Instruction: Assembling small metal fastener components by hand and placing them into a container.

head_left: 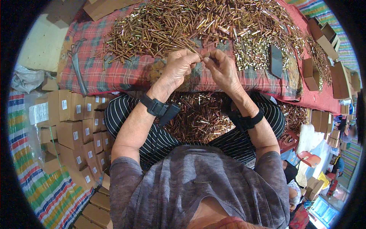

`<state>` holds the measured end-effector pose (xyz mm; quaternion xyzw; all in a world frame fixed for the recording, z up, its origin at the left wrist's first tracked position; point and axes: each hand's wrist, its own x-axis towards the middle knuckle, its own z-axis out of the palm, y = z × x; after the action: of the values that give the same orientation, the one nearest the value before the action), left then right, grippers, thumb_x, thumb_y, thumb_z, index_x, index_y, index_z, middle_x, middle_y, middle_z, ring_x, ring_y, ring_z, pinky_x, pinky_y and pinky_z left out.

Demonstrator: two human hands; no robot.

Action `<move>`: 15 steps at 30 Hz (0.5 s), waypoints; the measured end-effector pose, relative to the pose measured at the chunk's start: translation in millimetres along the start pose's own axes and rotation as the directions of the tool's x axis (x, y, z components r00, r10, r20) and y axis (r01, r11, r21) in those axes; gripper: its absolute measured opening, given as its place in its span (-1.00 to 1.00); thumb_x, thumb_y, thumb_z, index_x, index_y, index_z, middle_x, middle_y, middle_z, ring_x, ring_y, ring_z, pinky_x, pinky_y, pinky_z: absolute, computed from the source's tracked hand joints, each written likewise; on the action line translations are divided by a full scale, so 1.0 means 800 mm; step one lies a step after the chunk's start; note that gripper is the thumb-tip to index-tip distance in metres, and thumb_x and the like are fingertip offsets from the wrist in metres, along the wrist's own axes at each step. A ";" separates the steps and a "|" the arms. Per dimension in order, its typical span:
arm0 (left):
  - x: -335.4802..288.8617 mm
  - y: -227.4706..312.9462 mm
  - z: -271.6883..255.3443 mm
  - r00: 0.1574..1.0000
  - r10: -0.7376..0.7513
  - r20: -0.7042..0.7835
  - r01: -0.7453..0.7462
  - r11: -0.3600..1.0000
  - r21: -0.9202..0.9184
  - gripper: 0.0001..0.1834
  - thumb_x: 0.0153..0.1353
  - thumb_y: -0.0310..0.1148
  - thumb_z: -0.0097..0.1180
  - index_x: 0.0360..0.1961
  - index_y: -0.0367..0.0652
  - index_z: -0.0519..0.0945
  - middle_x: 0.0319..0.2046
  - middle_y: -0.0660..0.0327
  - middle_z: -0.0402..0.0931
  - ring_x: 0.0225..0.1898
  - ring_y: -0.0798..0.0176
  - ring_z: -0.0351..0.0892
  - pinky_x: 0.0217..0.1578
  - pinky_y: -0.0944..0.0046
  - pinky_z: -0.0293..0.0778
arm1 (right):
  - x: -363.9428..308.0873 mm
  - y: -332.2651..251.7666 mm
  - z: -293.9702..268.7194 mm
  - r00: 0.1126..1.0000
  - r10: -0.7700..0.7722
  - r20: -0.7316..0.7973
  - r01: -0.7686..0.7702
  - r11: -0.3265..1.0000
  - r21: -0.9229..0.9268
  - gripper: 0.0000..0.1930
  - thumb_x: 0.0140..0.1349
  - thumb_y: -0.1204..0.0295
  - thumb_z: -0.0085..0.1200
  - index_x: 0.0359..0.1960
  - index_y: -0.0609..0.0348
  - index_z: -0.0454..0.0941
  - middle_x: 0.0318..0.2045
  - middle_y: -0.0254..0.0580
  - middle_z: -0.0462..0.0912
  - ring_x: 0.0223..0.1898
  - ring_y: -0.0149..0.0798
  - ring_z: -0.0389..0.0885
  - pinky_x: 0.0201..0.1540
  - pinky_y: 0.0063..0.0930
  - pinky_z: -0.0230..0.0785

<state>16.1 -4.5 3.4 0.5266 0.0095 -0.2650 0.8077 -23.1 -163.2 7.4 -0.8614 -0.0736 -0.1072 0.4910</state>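
— What's nearest the person?

— A lap full of copper-coloured pins (198, 118), lying between the striped trouser legs, below both wrists.

— And the hands?

— The left hand (179, 68) and right hand (223, 68) meet just above the near edge of the plaid cloth (114, 76). Both sets of fingertips are pinched together on one thin pin (202, 58) – it bridges the small gap between them.

— Farther off?

— A broad heap of pins (198, 23) on the cloth, a dark phone (275, 61) to the right, cardboard boxes (76, 129) stacked left.
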 end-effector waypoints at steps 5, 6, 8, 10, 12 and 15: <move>0.000 0.004 -0.002 0.997 -0.066 0.036 0.068 0.995 -0.068 -0.91 -0.02 -0.47 0.12 -0.58 -0.15 0.46 -0.64 0.39 0.36 -0.69 0.63 0.21 -0.75 0.64 0.04 | -0.001 0.001 0.001 0.999 -0.036 0.012 0.034 0.984 0.175 -0.87 0.10 0.57 0.05 -0.29 0.26 0.45 -0.44 -0.23 0.55 -0.42 -0.40 0.47 -0.38 -0.55 0.34; 0.001 0.002 -0.003 0.997 -0.066 0.036 0.068 0.995 -0.068 -0.91 -0.02 -0.47 0.12 -0.58 -0.15 0.46 -0.64 0.39 0.36 -0.69 0.63 0.21 -0.75 0.64 0.04 | 0.000 0.000 0.001 0.999 -0.036 0.012 0.033 0.984 0.175 -0.87 0.10 0.57 0.05 -0.29 0.26 0.45 -0.44 -0.23 0.55 -0.42 -0.40 0.47 -0.38 -0.55 0.34; 0.003 -0.001 -0.005 0.996 -0.063 0.061 0.068 0.995 -0.074 -0.91 -0.03 -0.46 0.12 -0.59 -0.14 0.45 -0.65 0.40 0.35 -0.70 0.62 0.19 -0.75 0.63 0.02 | 0.000 -0.001 0.004 0.993 -0.114 -0.041 0.120 0.973 0.196 -0.85 0.11 0.57 0.05 -0.27 0.26 0.45 -0.46 -0.25 0.54 -0.44 -0.41 0.47 -0.40 -0.56 0.33; 0.002 -0.003 -0.002 0.999 -0.033 0.043 0.034 0.999 -0.026 -0.90 -0.03 -0.46 0.12 -0.59 -0.14 0.45 -0.65 0.40 0.35 -0.71 0.62 0.17 -0.75 0.63 0.00 | 0.001 -0.002 0.006 0.993 -0.106 -0.044 0.113 0.977 0.178 -0.85 0.11 0.57 0.04 -0.26 0.26 0.44 -0.47 -0.25 0.53 -0.46 -0.41 0.46 -0.41 -0.56 0.33; 0.002 -0.006 -0.001 1.000 -0.002 0.027 0.002 1.000 0.022 -0.90 -0.03 -0.45 0.12 -0.60 -0.13 0.45 -0.65 0.40 0.34 -0.72 0.62 0.16 -0.75 0.62 -0.02 | 0.001 -0.004 0.005 0.994 -0.099 -0.048 0.105 0.981 0.161 -0.86 0.12 0.57 0.04 -0.26 0.27 0.44 -0.49 -0.26 0.53 -0.47 -0.41 0.46 -0.42 -0.55 0.33; 0.001 -0.008 -0.004 0.997 0.050 0.058 -0.054 0.995 0.084 -0.90 -0.02 -0.45 0.12 -0.59 -0.13 0.45 -0.65 0.40 0.34 -0.71 0.61 0.16 -0.75 0.61 -0.04 | 0.000 -0.009 0.001 0.999 -0.031 0.014 0.029 0.994 0.101 -0.87 0.15 0.56 0.02 -0.26 0.26 0.43 -0.50 -0.28 0.53 -0.46 -0.44 0.47 -0.42 -0.55 0.34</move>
<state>14.8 -4.0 -3.5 0.5531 -0.0381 -0.2586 0.7911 -24.7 -159.1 13.1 -0.8352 -0.0956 -0.1039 0.5316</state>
